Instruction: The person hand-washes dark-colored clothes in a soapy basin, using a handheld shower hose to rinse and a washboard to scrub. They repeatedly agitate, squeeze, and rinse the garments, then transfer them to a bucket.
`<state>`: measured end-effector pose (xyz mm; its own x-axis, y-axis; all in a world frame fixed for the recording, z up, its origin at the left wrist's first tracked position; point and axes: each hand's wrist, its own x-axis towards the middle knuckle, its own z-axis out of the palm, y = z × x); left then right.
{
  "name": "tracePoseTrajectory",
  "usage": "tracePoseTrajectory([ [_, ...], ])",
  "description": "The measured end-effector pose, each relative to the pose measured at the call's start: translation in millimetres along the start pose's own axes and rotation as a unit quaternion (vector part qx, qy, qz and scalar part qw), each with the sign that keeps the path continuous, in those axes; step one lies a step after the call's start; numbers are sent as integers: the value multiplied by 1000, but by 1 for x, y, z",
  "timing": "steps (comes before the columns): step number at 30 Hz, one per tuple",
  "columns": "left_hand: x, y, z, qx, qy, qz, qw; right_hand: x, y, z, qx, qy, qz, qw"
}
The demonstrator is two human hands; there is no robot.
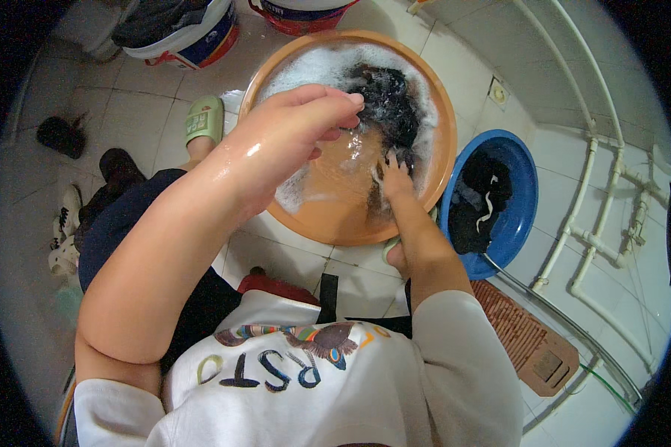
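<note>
Right hand (397, 179): fingers apart, at the dark cloth (391, 104)'s near edge
Cloth: tub (443, 149)'s far right side
Left hand (306, 123): raised, left of it; grip, I can't tell
Lettering (265, 371): colourful, across my shirt (276, 413)

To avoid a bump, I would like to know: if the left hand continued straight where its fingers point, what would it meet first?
Probably the dark cloth in the orange basin, though the left hand seems raised, so it might pass over.

The wet left hand (297, 121) hides some of the round orange plastic tub (446, 134). The top edge cuts off two red-white-blue buckets (220, 43).
</note>
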<state>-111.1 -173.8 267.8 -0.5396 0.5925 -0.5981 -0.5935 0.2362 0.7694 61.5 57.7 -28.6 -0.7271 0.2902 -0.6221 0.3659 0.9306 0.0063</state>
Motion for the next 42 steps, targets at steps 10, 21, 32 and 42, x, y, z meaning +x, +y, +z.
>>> tracePoseTrajectory([
  [10, -2, 3, 1, -2, -31, 13, 999, 15, 22, 2, 214, -48, -39, 975],
  [21, -12, 9, -3, -18, -42, 53, 998, -175, 19, -306, 569, 390, -109, 715],
  [32, -13, 11, -6, -10, -56, 63, 996, -181, 18, -349, 471, 600, -113, 636],
  [42, 2, 3, 0, -7, -27, 11, 1000, -3, 34, -119, 106, 235, -16, 966],
])
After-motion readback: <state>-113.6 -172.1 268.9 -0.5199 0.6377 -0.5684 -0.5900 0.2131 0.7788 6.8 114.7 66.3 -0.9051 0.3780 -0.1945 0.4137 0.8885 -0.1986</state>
